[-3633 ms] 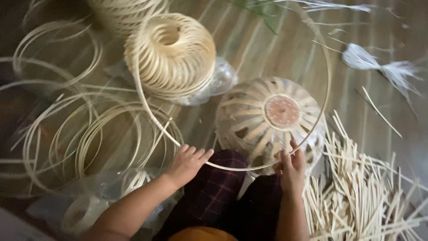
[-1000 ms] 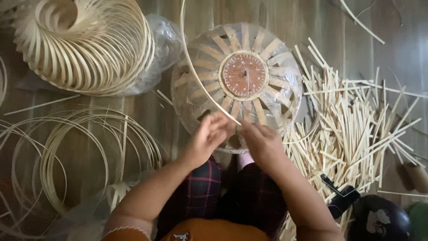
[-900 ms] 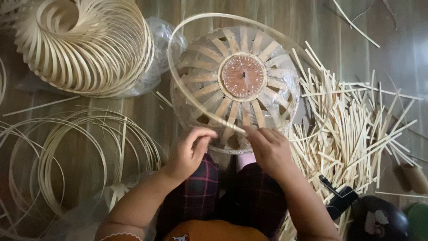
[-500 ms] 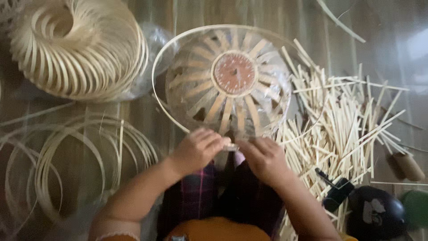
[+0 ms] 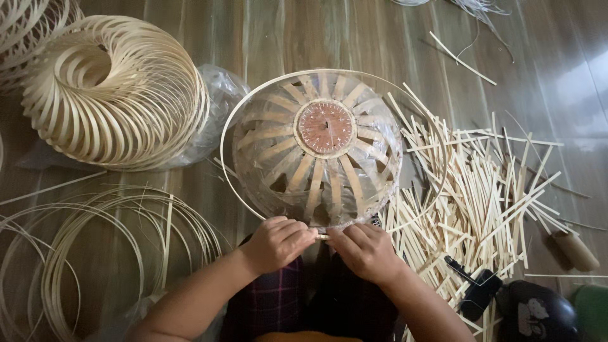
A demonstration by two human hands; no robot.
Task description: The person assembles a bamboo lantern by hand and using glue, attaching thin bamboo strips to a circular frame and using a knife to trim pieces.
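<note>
An upturned woven bamboo basket [image 5: 316, 158] with a round brown disc at its centre lies on the wooden floor in front of me. A thin bamboo hoop [image 5: 223, 136] circles loosely around it. My left hand [image 5: 277, 243] and my right hand [image 5: 366, 251] meet at the near side of the hoop, both pinching the strip where its ends come together, just below the basket's near edge. My forearms reach in from the bottom of the view over my dark checked lap.
A large coil of bamboo rings [image 5: 114, 92] on clear plastic lies at the upper left. Loose thin hoops [image 5: 107, 247] spread at the lower left. A pile of short bamboo splints [image 5: 487, 190] lies right, with a black tool [image 5: 472, 285] and dark round object [image 5: 538, 313] beyond it.
The hoop, earlier held as an open arc, now rings the basket. Both hands have come together at its near side and closed on the strip. The view has shifted slightly.
</note>
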